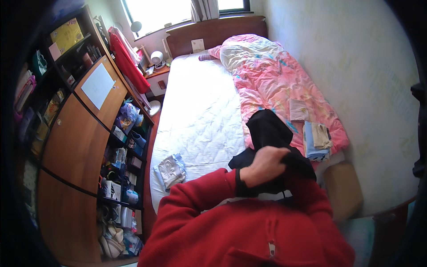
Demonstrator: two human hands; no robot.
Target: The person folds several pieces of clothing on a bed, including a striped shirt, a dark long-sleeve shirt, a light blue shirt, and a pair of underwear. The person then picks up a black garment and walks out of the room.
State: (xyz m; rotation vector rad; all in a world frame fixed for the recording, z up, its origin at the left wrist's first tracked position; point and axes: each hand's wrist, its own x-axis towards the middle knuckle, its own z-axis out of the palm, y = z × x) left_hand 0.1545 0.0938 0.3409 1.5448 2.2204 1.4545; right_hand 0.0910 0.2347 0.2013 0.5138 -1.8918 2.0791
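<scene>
1. The left hand (pixel 266 165) is clenched on a black garment (pixel 269 133), knuckles up, gripping the cloth near its lower edge; a dark band sits at that wrist, above a red sleeve (pixel 195 191).
2. The right hand is not visible: it is hidden behind the black garment and the red sleeve on that side, so I cannot tell whether it grips or is loose.
3. The black garment is held up in front of the person's chest, over the foot end of the bed (pixel 200 115), its top part rising in front of the pink quilt (pixel 271 75).
4. The pink quilt lies bunched along the right side of the bed, against the wall.
5. On the quilt, just right of the black garment, sits a stack of folded cloths (pixel 316 140), blue and beige, with 1 small folded pale cloth (pixel 298 109) just above it.
6. A folded grey and light-blue garment (pixel 171 170) lies on the white sheet near the left edge of the bed, well apart from the left hand.
7. A wooden shelf unit (pixel 84 133) stands along the left of the bed.
</scene>
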